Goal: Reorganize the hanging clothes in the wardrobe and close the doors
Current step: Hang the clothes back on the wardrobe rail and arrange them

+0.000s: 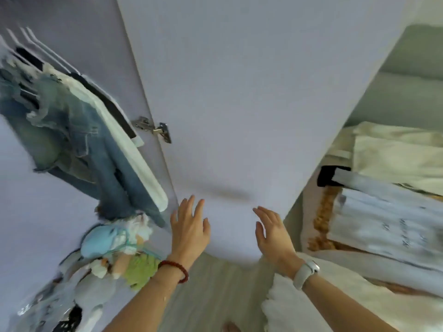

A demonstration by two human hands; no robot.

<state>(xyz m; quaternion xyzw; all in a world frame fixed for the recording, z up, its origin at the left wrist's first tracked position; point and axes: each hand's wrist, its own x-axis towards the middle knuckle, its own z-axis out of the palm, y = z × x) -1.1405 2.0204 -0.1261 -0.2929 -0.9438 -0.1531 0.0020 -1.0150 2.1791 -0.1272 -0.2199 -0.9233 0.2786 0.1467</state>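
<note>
Seemingly late on, in the head view: hanging clothes (pixel 79 130) sit bunched on the left inside the wardrobe (denim among them), while the door (pixel 239 104) stands open, long axis upright, free edge swung toward the person. Left hand (pixel 189 232) and right hand (pixel 273 232) hover near it, fingers spread, gripping nothing.

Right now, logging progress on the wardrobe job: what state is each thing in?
wardrobe door: open, swung out on its hinge
jeans: hanging inside
left hand: open, empty, at the door
right hand: open, empty, at the door
</note>
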